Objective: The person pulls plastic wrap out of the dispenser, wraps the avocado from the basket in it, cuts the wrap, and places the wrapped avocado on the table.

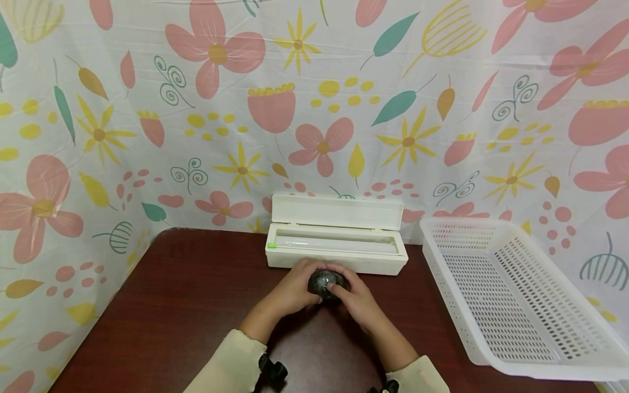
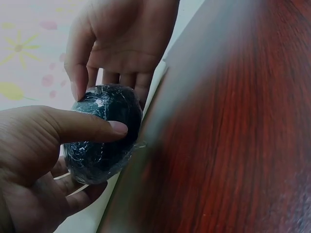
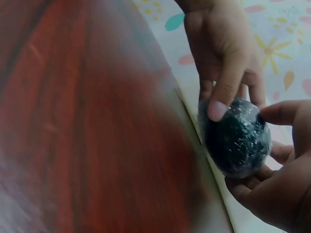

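Observation:
Both hands hold a dark, egg-shaped avocado wrapped in clear, wrinkled cling film. My left hand grips one side of it; in the left wrist view its thumb lies across the film and its fingers curl underneath. From the other side my right hand holds the fruit, with its thumb on top in the head view. Loose film edges stick out a little from the avocado in the left wrist view. Just behind the hands stands a white cling film dispenser, its lid raised.
A film roll lies inside the dispenser, and a small green slider sits at its left end. To the right is a white perforated plastic basket. The dark red wooden table ends at a flower-patterned curtain.

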The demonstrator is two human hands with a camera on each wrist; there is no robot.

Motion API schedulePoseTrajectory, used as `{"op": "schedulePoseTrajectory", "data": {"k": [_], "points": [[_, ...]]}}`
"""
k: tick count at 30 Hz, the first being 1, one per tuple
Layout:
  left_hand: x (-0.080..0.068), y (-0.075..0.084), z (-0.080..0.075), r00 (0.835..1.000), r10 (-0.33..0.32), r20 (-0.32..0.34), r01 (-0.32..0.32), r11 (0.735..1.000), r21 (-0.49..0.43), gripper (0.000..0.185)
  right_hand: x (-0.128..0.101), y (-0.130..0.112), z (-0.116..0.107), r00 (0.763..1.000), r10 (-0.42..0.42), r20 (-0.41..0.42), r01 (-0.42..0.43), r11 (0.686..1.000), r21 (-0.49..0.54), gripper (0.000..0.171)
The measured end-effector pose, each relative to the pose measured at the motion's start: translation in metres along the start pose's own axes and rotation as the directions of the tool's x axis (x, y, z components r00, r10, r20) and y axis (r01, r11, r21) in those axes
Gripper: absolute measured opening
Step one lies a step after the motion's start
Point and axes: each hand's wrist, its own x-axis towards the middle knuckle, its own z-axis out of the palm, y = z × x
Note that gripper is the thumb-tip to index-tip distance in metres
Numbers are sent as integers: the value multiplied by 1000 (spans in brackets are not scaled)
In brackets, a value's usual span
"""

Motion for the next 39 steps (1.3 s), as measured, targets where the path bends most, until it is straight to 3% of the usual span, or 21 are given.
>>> {"op": "schedulePoseTrajectory", "data": {"k": [10,21,31,39], "points": [[-2,-1,1,1000,2,23,-2,1000,-11,61,3,5,-9,995,-8,95,6,1000,20,42],[-3,-6,-6,994,-51,92,63,989,-132,46,6,9,-14,984,-36,173,31,999,33,42],[-4,-8,-13,984,-104,147,139,959,-247,42,6,10,-21,967,-79,244,85,996,-18,47],[-4,-11,-14,978,-129,164,165,958,-235,48,3,6,-25,965,-45,257,77,990,-115,47]]}}
